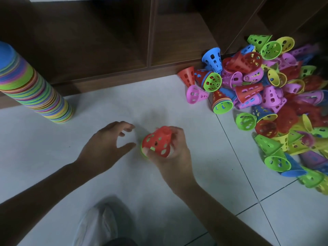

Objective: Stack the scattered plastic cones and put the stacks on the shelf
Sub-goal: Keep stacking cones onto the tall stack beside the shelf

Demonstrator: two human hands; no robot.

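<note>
1. Right hand (170, 157): fingers curled round a red cone (158, 142), held just above the floor. Thumb low on the wall, other fingers behind near the narrow end.
2. Red cone: smooth moulded plastic, truncated cone with a flat closed tip, wall pierced by round and oblong holes. A green cone (144, 153) is nested inside it; its rim and patches of green show at the wide end and through the holes.
3. Left hand (108, 144): empty, fingers spread and loosely bent, thumb pointing toward the red cone, close to it but apart.
4. Loose cone pile (266, 96): right of frame on the floor, heaped against the shelf base. Same perforated shape in red, green, pink, yellow, blue, purple; most lie on their sides, and some are already nested in short stacks.
5. Tall stack (33, 86): far left, standing on the floor near the shelf base, many thin rims in mixed colours layered tight, blue on top, column leaning slightly in the wide-angle view.
6. Shelf (150, 32): dark wood-grain board, upright dividers making open compartments.
7. Floor (195, 174): pale glossy tiles with thin dark grout lines.
8. Foot (95, 226) at bottom centre, in a pale translucent cover; blurred.
</note>
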